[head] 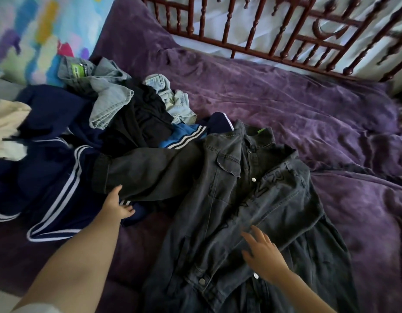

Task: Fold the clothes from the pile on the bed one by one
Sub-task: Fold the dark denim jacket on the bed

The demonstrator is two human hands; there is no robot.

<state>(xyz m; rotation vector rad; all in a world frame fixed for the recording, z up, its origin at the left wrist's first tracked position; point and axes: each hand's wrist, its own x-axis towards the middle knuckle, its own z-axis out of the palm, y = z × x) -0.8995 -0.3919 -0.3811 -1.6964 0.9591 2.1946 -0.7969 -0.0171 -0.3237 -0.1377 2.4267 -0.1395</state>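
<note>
- The jacket (229, 199) is spread front-up on the bed (308, 114), just beside the pile (127, 114); its sleeve (150, 172) is draped over the pile's near edge.
- The right hand (263, 258) is laid flat on the jacket front, fingers spread, nothing gripped; the left hand (118, 204) is set at the sleeve's lower edge, thumb against it, fingers reaching beneath; whether cloth is pinched cannot be told.
- If the sleeve is drawn across, the navy top (60, 177) touching it could be dragged along.
- The bunched panel above the right hand could be locked into the fold unless smoothed; a lopsided result is likely.
</note>
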